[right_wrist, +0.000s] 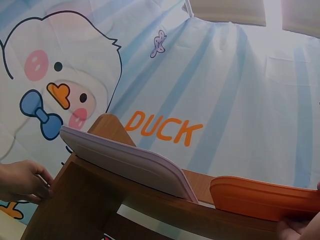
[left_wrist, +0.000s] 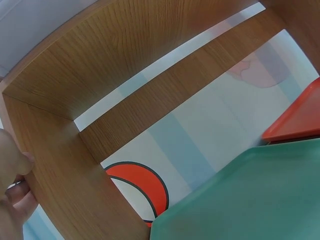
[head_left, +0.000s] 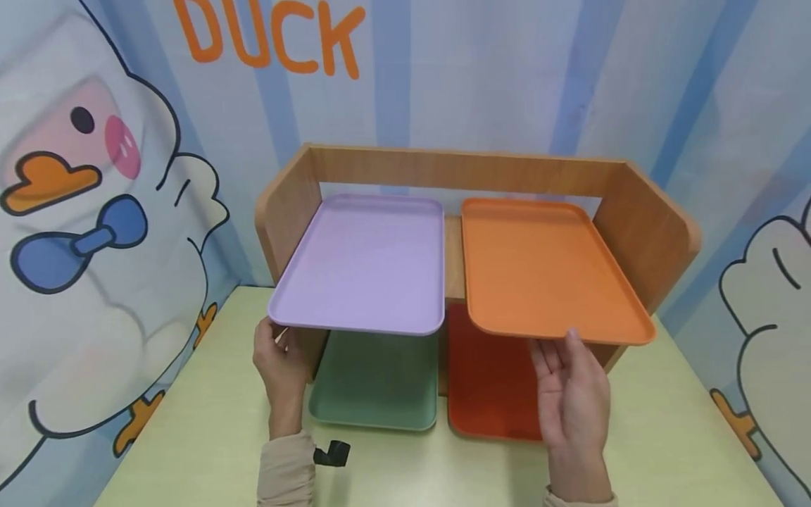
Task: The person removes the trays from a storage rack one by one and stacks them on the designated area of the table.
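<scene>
A two-level wooden shelf stands on the table. On its upper board lie a purple tray at left and an orange tray at right, both jutting past the front edge. My right hand, palm up, pinches the orange tray's front rim, thumb above and fingers beneath. Below the purple tray's front left corner, my left hand grips the shelf's side panel, with its thumb on the panel's front edge. A green tray and a red tray occupy the lower level.
The pale yellow table extends around the shelf. Close behind and at both sides hangs a striped blue curtain printed with ducks. A black strap end sticks out beside my left sleeve.
</scene>
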A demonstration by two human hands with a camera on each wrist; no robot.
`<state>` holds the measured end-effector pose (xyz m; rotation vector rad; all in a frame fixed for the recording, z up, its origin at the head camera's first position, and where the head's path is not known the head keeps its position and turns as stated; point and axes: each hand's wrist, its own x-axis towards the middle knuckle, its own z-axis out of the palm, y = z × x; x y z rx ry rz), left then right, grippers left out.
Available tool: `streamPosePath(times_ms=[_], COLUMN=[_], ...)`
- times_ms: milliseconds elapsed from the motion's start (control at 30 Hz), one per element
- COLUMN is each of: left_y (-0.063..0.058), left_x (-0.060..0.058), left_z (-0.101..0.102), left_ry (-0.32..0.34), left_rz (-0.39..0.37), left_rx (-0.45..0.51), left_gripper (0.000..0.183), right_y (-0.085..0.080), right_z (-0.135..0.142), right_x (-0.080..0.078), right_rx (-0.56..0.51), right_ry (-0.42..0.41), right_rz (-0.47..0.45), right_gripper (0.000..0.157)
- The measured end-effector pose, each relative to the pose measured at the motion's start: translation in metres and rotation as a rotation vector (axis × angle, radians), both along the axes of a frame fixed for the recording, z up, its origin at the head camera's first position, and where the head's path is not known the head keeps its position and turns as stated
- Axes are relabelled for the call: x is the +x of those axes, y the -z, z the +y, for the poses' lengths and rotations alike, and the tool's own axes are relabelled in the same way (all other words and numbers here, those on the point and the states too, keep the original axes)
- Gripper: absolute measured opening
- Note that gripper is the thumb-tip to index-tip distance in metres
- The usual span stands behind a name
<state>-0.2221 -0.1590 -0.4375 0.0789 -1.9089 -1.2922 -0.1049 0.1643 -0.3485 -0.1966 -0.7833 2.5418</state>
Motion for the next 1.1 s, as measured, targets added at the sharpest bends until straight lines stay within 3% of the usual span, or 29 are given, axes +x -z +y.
streamPosePath(times_ms=[233, 467, 833, 1100], left_y=[-0.001, -0.001, -0.003, -0.001], left_x=[0.002, 0.001, 0.006, 0.0], left_z=[0.001, 0.0, -0.004, 0.002], left_ry=[0.0, 0.007, -0.004, 0.003], left_rz=[-0.034, -0.001, -0.043, 0.012], left_rx=[-0.001, -0.001, -0.022, 0.006], left_gripper=[0.022, 0.022, 0.022, 0.02], right_y=[0.0, -0.001, 0.004, 0.001], right_z=[0.0, -0.001, -0.004, 0.001], right_x=[0.001, 0.001, 0.01, 0.013], right_rx=[0.013, 0.013, 0.018, 0.084], right_ry=[0.053, 0.048, 0.055, 0.069], right_rz=[-0.075, -0.05, -0.056, -0.074], right_gripper=[0.031, 0.021, 0.022, 0.028])
